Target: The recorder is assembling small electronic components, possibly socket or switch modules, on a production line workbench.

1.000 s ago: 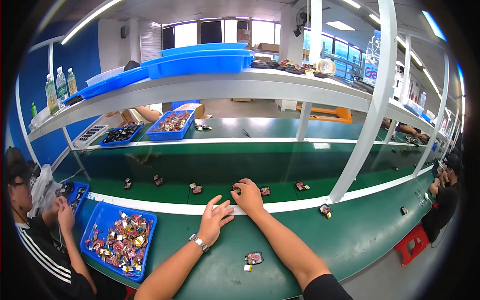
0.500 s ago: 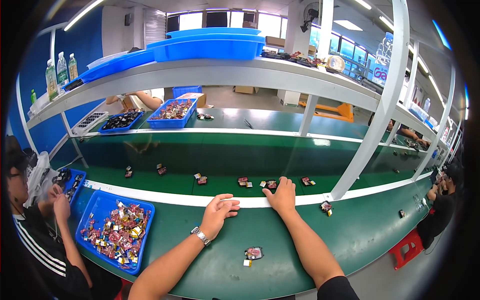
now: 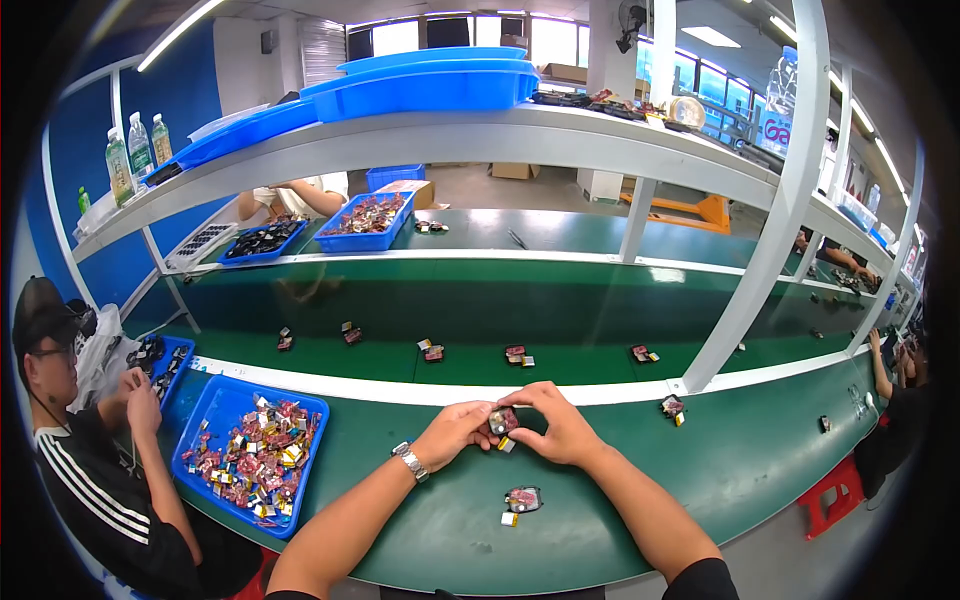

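A small electronic module (image 3: 502, 421), a reddish circuit board in a dark shell, is held up between my two hands over the green table, its white-and-yellow battery hanging beneath. My left hand (image 3: 455, 436), with a metal watch on the wrist, grips it from the left, fingers curled under it. My right hand (image 3: 556, 428) pinches its upper right side with thumb and fingers; some fingertips are hidden. Closer to me, a similar module (image 3: 523, 499) with its battery lies flat on the table.
At left stands a blue tray (image 3: 312, 440) heaped with red boards and batteries; beside it a person (image 3: 105, 470) works with both hands. Beyond the white rail (image 3: 370, 392), several modules lie spaced along the green belt. A white shelf post (image 3: 757, 235) rises at right, near another module (image 3: 672, 407).
My right hand has picked a module up off the belt beyond the rail and drawn it back toward me. My left hand has closed on it too. The view has shifted slightly.
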